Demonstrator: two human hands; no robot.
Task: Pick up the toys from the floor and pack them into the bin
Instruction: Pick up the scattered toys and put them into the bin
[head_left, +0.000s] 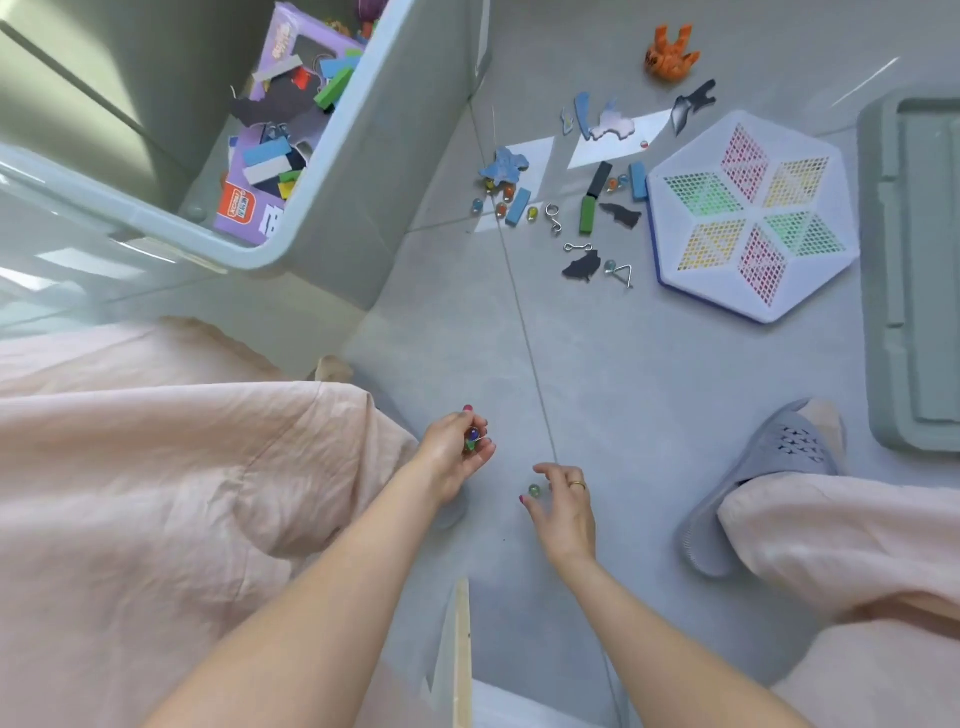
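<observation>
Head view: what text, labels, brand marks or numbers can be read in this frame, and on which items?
Purple box in the bin: an orange label and a large white character on its near end, too blurred to read.
Same box, far end: pale lettering, too blurred to read.
Hexagonal board, blocks, slipper: no text visible.
Nothing can be quoted legibly.
</observation>
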